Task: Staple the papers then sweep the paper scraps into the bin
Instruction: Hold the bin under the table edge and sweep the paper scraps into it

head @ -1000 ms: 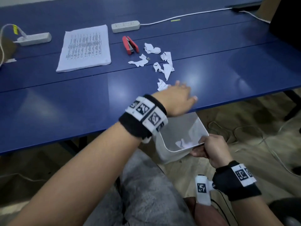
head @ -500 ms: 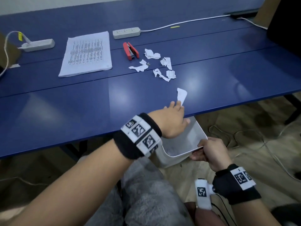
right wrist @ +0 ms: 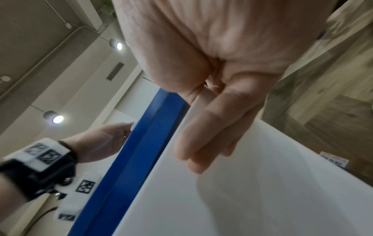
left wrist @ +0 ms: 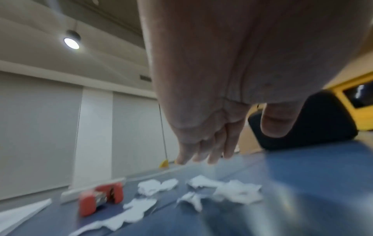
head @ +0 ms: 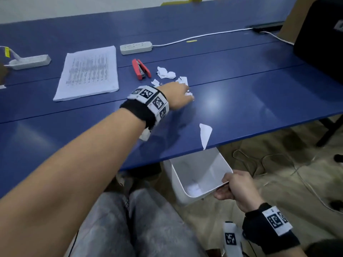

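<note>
The left hand (head: 178, 96) reaches over the blue tabletop (head: 250, 101), fingers (left wrist: 203, 153) straight and pressed together above the torn paper scraps (head: 166, 72). One triangular scrap (head: 205, 133) lies apart at the tabletop's near edge, at 5 o'clock from that hand. The red stapler (head: 141, 69) sits at 9 o'clock of the scraps, the sheaf of papers (head: 89, 73) further that way. Below the edge, the right hand (head: 235, 188) grips the rim of the white bin (head: 196, 173), fingers curled around it; some scraps lie inside.
</note>
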`<state>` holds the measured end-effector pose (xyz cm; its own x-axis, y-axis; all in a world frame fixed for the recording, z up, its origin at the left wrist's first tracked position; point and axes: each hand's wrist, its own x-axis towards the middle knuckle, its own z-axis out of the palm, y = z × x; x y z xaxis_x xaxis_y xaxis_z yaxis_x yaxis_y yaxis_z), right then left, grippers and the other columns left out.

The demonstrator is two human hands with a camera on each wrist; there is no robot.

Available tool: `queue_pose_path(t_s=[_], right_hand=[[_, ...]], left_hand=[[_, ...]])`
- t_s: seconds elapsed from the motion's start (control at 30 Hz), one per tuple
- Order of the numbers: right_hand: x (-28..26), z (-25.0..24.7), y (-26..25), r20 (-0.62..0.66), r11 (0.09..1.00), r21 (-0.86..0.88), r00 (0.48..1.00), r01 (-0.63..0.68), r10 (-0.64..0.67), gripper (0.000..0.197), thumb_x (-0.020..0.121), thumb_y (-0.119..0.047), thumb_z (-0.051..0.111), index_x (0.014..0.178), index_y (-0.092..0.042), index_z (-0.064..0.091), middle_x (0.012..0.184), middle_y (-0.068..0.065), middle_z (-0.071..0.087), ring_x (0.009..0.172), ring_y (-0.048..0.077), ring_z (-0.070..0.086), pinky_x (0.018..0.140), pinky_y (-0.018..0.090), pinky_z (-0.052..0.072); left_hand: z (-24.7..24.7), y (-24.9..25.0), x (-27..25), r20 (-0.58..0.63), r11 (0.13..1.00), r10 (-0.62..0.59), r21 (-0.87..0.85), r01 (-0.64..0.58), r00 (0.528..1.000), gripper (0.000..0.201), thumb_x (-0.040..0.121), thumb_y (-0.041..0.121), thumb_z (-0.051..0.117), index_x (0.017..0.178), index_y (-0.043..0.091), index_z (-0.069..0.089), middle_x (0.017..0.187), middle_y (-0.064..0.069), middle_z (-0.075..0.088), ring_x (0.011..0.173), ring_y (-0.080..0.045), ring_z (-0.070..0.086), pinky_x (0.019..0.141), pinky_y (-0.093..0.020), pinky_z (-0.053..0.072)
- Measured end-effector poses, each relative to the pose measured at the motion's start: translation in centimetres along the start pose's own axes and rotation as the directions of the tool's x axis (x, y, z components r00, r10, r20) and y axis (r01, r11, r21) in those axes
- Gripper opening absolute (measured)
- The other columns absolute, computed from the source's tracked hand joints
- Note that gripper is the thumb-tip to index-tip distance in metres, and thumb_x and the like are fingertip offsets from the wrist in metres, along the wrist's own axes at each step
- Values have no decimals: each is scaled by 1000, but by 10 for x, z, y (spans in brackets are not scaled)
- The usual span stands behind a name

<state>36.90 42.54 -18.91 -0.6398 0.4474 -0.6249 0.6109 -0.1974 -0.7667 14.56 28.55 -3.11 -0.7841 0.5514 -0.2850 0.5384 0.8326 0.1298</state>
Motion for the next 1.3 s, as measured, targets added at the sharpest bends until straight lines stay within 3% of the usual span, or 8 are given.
queue_pose_path(t_s=[0.17, 0.47, 0.57, 0.63, 0.7, 0.83, 1.03, 1.3], right_hand=[[10, 0, -5, -9, 1000, -21, 1000, -4, 3, 26, 81, 8, 43, 100, 13, 61, 51, 26, 63, 38, 38, 61, 41, 34, 53], [12, 6, -17, 16, 1000, 5, 1000, 9, -9, 19, 85, 8, 42, 91, 9, 60, 53, 30, 61, 38, 37, 62, 40, 34, 55], [5, 7, -14, 41, 1000, 26, 999, -5, 4, 18, 85, 8, 41, 89, 7, 59, 59, 32, 61, 38, 37, 63, 38, 33, 55], [3, 6, -13, 49, 999, 38, 999, -14, 12, 19, 85, 8, 42, 92, 9, 59, 62, 32, 61, 38, 37, 63, 37, 31, 53], [0, 3, -10, 41, 999, 48, 999, -21, 19, 21, 84, 9, 42, 95, 9, 60, 68, 35, 61, 39, 37, 63, 36, 30, 53], [-6, -3, -4, -11, 999, 33, 999, -30, 30, 24, 80, 10, 43, 97, 13, 61, 65, 30, 61, 35, 35, 61, 37, 33, 54], [-13, -11, -5, -42, 999, -13, 998, -51, 51, 22, 76, 13, 42, 86, 15, 62, 47, 23, 54, 33, 33, 55, 42, 39, 54], [0, -10, -11, -48, 998, -10, 997, -56, 56, 22, 77, 10, 45, 91, 13, 63, 62, 26, 57, 37, 34, 57, 42, 37, 55]], left_hand=[[0, 0, 44, 66, 994, 7, 105, -14, 998, 53, 103, 37, 26, 148, 9, 35, 161, -19, 20, 147, -32, 24, 117, -43, 23], [29, 16, 12, 242, 989, 44, 125, -76, 969, 74, 100, 55, 10, 157, 8, 10, 166, -10, -3, 154, -27, 3, 124, -45, 8], [36, 24, -13, 269, 984, 120, 95, -151, 956, 71, 100, 56, 13, 143, 6, 39, 157, -12, 29, 148, -30, 25, 119, -44, 22], [29, 27, -19, 191, 975, 179, 99, -201, 965, 64, 99, 57, 22, 128, 10, 56, 134, -6, 57, 131, -29, 47, 108, -39, 36], [17, 24, -11, 61, 973, 199, 108, -204, 978, 57, 97, 56, 32, 130, 18, 60, 130, -3, 64, 125, -28, 54, 105, -37, 42], [0, -3, 31, -93, 991, 41, 133, -28, 995, 60, 92, 53, 40, 133, 12, 55, 136, -14, 58, 128, -35, 50, 106, -43, 42], [-2, -60, 84, -97, 971, -185, 137, 197, 978, 61, 98, 43, 37, 148, 7, 35, 158, -20, 24, 148, -36, 22, 118, -46, 23], [3, -53, 62, 75, 987, -121, 111, 113, 990, 56, 105, 40, 17, 152, 11, 27, 159, -21, 25, 145, -34, 29, 120, -41, 19]])
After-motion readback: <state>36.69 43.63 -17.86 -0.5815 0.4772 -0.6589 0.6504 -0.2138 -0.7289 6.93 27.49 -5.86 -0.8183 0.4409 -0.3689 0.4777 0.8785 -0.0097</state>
